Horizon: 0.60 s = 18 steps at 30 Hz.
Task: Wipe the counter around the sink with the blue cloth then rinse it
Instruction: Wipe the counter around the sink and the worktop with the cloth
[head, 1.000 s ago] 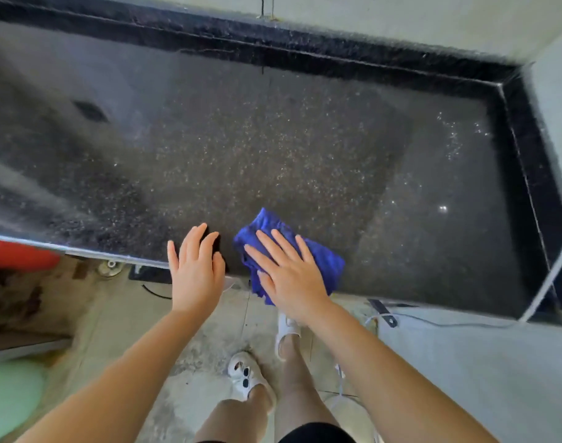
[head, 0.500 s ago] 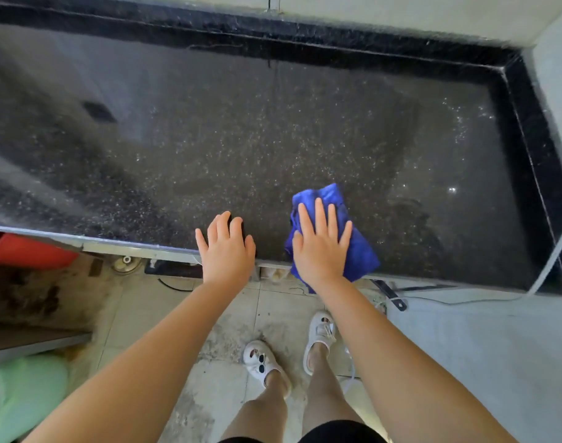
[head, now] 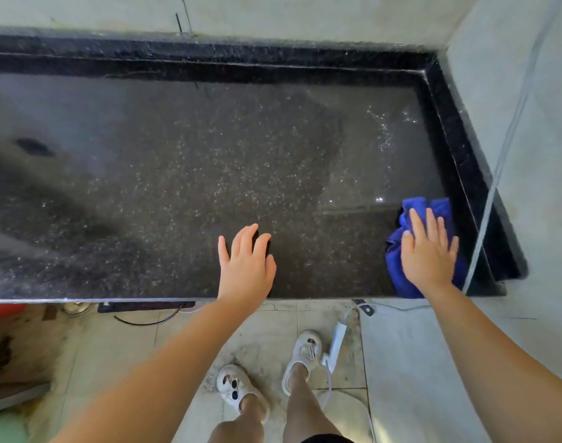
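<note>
We press our right hand (head: 428,254) flat, fingers straight and spread, onto the blue cloth (head: 423,215), which lies bunched on the dark speckled counter (head: 177,187) at about four o'clock, just beside the raised black edge (head: 458,161) along the right wall. Our left hand (head: 246,266) rests open near the counter's front edge at six o'clock, fingers relaxed, holding nothing. Wet droplets (head: 381,132) glint at two o'clock.

Single head-worn wide-angle view. It looks steeply down and forward from close above the desk (head: 177,187), facing the back wall (head: 273,14); the floor (head: 119,346) beneath the wearer fills the lower frame.
</note>
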Motion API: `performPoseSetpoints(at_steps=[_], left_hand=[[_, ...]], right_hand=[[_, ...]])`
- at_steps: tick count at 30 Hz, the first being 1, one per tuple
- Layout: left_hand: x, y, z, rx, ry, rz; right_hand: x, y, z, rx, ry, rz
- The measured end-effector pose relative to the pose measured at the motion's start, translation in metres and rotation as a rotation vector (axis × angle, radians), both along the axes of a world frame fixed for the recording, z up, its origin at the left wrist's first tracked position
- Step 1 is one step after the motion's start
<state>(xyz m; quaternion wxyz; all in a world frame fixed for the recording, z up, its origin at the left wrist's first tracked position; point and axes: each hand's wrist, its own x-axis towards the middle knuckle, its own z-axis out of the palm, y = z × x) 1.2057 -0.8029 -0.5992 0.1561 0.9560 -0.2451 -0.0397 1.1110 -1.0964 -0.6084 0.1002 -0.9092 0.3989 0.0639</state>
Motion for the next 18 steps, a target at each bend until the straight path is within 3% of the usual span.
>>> performPoseSetpoints(at_steps=[2,4,8,11,18], left_hand=[[-0.002,-0.018,-0.002,-0.009,0.013,0.016],[0.001,-0.036,-0.004,-0.011,0.041,0.039],[0.016,-0.072,-0.007,-0.012,0.040,0.100],[0.020,-0.090,-0.012,-0.002,0.011,0.186],[0.015,-0.107,-0.019,0.004,-0.027,0.262]], right_hand=[[0.009,-0.003,-0.001,0.007,-0.025,-0.140],[0.021,0.027,-0.003,-0.013,-0.034,-0.082],[0.029,0.103,-0.004,-0.052,-0.101,0.438],[0.017,0.083,-0.003,0.027,-0.075,0.715],[-0.034,-0.058,-0.006,-0.073,-0.069,0.297]])
